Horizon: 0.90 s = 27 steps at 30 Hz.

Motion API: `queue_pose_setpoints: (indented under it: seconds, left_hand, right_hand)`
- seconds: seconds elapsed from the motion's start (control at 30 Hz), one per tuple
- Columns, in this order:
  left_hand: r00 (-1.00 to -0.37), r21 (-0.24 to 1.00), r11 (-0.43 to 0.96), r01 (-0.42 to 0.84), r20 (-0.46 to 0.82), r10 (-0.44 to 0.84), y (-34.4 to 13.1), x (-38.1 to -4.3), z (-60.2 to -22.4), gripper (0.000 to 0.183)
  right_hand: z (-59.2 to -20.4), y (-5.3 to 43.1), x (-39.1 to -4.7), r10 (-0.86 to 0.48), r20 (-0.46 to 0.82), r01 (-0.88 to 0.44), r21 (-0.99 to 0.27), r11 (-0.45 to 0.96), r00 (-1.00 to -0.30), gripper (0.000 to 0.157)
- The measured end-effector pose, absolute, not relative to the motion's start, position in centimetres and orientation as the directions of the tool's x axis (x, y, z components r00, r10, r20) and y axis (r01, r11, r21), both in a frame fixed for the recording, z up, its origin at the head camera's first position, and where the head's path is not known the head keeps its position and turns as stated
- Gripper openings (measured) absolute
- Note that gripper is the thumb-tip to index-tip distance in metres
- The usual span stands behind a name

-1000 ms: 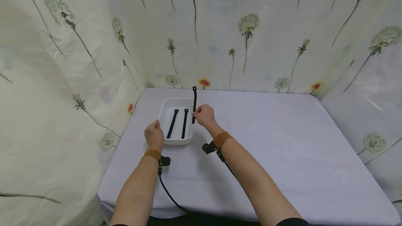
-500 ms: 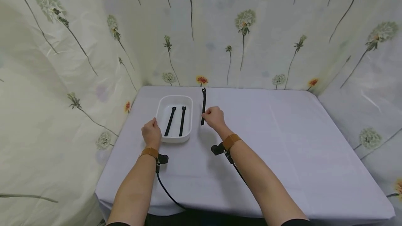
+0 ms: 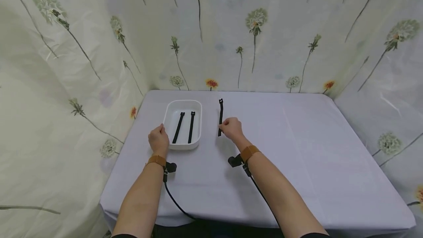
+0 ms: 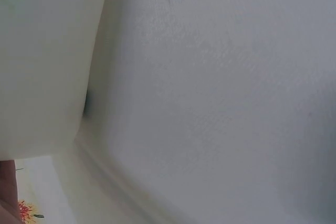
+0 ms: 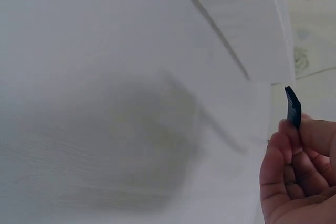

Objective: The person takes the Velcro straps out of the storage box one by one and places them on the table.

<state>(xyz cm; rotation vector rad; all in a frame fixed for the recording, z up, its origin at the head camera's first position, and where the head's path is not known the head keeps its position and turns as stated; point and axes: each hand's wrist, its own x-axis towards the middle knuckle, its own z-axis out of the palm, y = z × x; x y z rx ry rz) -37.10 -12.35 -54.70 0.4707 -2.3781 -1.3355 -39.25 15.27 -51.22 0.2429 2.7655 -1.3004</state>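
Note:
A white plastic tray (image 3: pixel 183 147) stands at the left of the table. Two black cable straps, a left one (image 3: pixel 179 127) and a right one (image 3: pixel 191 127), lie lengthwise inside it. My left hand (image 3: pixel 158 140) pinches the tray's left rim; in the left wrist view the tray wall (image 4: pixel 47 66) hides most of that hand (image 4: pixel 7 190). Right of the tray, my right hand (image 3: pixel 232 127) pinches a third black cable strap (image 3: pixel 221 111) near its lower end. Its slotted head points up and away. The right wrist view shows this strap (image 5: pixel 294 109) between thumb and fingers, above the cloth.
A white cloth covers the table (image 3: pixel 297 164), whose far edge meets a curtain (image 3: pixel 224 61) printed with flowers. Each wrist wears a brown band with a small black camera, and a black cable (image 3: pixel 176 203) runs from the left one.
My right hand has carried the strap to the right and slightly toward me, away from the tray's right rim. My left hand keeps hold of the tray. The head view has shifted slightly.

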Motion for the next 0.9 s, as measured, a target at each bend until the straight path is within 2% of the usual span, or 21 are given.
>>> queue_pose_setpoints:
  seconds: [0.73, 0.9]
  left_hand:
    - [-0.876, 0.874, 0.479, -0.085, 0.164, -0.455, -12.6, -37.3, -55.3, 0.028]
    - [-0.872, 0.878, 0.469, -0.099, 0.15, -0.465, -12.6, -37.6, -55.3, 0.029]
  right_hand:
    - [-55.3, 15.3, -38.7, 0.137, -0.262, 0.28, -0.653, 0.704, -0.955, 0.035]
    - [-55.5, 15.2, -38.9, 0.123, -0.25, 0.254, -0.602, 0.757, -0.96, 0.031]
